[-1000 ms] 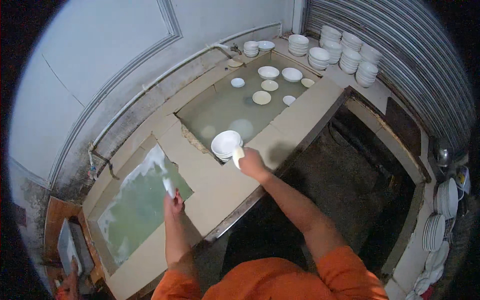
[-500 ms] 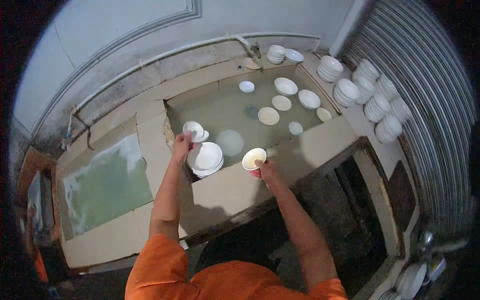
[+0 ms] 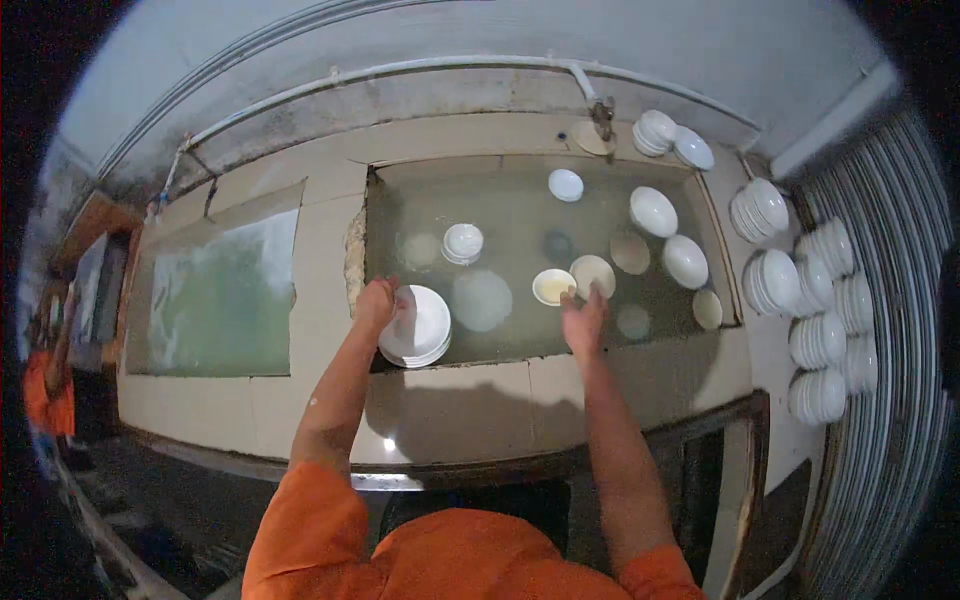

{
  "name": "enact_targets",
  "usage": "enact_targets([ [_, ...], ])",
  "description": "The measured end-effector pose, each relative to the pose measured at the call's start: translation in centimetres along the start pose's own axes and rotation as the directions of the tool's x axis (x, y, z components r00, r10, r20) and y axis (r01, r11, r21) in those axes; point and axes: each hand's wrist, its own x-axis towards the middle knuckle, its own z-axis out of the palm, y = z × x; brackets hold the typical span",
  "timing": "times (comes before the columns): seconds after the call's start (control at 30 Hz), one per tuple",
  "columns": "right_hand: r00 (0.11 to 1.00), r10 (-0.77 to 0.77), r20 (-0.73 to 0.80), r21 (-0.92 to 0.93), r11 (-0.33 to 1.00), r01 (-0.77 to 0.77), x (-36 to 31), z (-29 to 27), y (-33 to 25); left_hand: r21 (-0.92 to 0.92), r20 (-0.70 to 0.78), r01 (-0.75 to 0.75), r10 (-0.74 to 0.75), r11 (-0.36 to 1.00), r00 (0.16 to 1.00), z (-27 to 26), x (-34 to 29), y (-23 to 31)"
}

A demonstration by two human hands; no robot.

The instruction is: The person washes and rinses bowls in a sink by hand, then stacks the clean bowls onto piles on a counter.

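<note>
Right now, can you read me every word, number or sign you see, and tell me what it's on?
There are none that I can read.
White bowl stack by the left hand: no writing shows.
Small pale bowl by the right hand: none shows.
Bowls on the right ledge: none shows; tiny marks would be too small to read.

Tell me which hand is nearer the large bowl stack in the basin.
The left hand, at the upper left of the bowl stack; the right hand is well to its right.
</note>
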Motion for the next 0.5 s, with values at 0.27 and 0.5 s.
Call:
enact_targets([
  [0.27,0.617,-0.472,0.630,-0.530,0.318,0.786,7.3,-1.3,7.0,-0.039,-0.231,0.123,-0.129,0.992,0.964,-5.8,-0.3,7.1],
  [0.5,0.645,-0.593,0.482,-0.700,0.182,0.690,15.9,-5.9,15.7,-0.337,-0.269,0.143,-0.241,0.931,0.933,-1.7,3.6,20.6],
])
